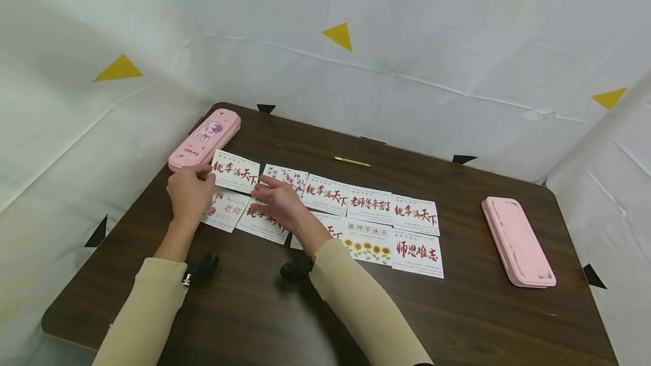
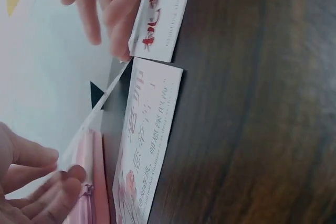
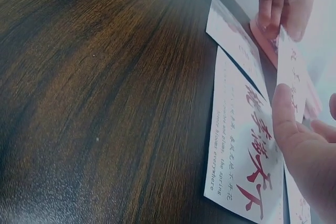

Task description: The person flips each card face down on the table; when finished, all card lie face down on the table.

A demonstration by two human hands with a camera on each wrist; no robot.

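My left hand (image 1: 189, 195) pinches the left edge of a white greeting card (image 1: 235, 172) with red brush lettering. In the left wrist view this card is nearly edge-on, raised at a slant over the table. My right hand (image 1: 281, 201) is at the card's other end, fingers loosely extended, the thumb right by its edge in the right wrist view. Below lie a pale flower-printed card (image 1: 222, 213) and another red-lettered card (image 3: 244, 145), partly covered by my right hand in the head view. A blossom-patterned card (image 1: 285, 175) lies just beyond my right fingers.
More cards continue rightward in two rows, including a sunflower card (image 1: 367, 243) and a red-lettered end card (image 1: 417, 254). A pink pencil case (image 1: 205, 139) lies at the back left, another pink case (image 1: 519, 242) at the right. A yellow pencil (image 1: 352, 161) lies behind the rows.
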